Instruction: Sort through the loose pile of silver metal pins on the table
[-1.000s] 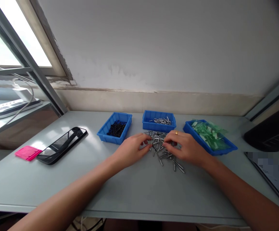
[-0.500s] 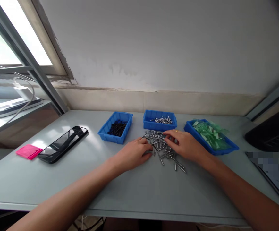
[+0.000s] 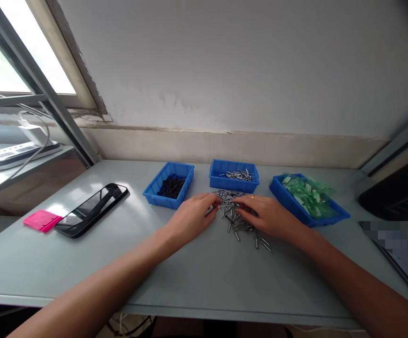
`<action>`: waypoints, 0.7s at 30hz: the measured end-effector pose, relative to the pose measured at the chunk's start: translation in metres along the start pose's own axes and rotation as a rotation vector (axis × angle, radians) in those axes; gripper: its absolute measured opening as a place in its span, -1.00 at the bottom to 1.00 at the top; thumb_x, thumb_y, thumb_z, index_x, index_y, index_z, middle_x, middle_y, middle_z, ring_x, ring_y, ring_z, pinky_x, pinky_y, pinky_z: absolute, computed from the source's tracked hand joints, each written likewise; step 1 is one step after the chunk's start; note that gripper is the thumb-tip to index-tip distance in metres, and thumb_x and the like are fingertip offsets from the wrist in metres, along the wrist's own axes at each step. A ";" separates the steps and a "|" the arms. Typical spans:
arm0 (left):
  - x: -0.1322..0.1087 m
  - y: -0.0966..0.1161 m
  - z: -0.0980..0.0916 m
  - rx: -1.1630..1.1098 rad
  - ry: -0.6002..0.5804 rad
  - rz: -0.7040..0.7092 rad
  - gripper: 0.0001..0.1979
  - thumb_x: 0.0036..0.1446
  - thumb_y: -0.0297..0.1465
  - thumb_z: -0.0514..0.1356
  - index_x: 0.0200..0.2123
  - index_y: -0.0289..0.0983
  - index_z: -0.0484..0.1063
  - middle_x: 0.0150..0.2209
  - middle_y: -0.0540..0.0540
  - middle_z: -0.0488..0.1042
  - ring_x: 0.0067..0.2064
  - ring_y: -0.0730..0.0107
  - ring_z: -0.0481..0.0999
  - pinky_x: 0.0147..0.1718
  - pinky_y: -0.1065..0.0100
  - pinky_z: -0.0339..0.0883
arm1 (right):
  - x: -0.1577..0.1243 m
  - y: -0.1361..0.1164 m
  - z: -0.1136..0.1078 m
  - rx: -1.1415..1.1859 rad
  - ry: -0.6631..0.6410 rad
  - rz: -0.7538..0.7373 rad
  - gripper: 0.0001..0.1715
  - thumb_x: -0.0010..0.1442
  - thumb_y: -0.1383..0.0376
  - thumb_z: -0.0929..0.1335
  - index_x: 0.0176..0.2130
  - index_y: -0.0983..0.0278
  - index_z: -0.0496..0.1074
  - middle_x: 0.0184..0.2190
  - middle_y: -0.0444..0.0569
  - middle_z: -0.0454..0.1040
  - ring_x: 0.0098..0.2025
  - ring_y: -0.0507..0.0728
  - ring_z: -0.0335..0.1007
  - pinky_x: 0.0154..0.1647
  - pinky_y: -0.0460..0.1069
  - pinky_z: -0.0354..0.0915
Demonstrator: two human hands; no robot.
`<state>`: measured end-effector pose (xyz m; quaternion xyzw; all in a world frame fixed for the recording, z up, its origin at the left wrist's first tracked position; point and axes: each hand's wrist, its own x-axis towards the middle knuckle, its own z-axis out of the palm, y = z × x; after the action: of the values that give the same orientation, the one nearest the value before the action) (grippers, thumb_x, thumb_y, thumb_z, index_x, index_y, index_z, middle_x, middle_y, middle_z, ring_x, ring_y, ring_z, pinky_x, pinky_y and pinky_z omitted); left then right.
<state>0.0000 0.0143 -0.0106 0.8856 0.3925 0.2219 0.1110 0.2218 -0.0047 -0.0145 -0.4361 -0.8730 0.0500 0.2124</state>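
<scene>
A: Both hands are down on the desk point(image 3: 204, 277), right at the pile of nails point(image 3: 237, 213).

B: The left hand point(image 3: 192, 218) sits palm down at the pile's left edge, fingertips touching the nearest nails. Whether it has pinched one, the view cannot tell.

A: And the right hand point(image 3: 267, 216)?

B: It lies over the pile's right side, fingers loosely together on the nails, a ring showing. Nothing is visibly gripped.

A: The pile lies loose on the desk, just in front of the middle tray point(image 3: 234, 176), which holds a few more nails.

B: The left tray point(image 3: 169, 185) has dark screws; the right tray point(image 3: 307, 199) has green bags.

A: Far left, a phone point(image 3: 91, 210) lies beside a pink card point(image 3: 42, 220).
</scene>
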 end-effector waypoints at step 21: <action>-0.002 0.008 -0.004 -0.052 -0.040 0.125 -0.82 0.20 -0.38 0.06 -0.20 -0.24 0.43 -0.22 -0.09 0.45 -0.16 0.33 0.43 -0.18 0.32 0.33 | -0.002 -0.010 -0.001 0.024 0.140 -0.163 -0.80 0.26 0.28 0.20 -0.24 0.26 0.39 -0.43 -0.06 0.49 -0.39 0.07 0.40 -0.37 -0.04 0.26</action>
<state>0.0021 0.0080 -0.0043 0.9094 0.3284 0.2208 0.1276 0.2156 -0.0130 -0.0115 -0.3634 -0.8881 0.0124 0.2813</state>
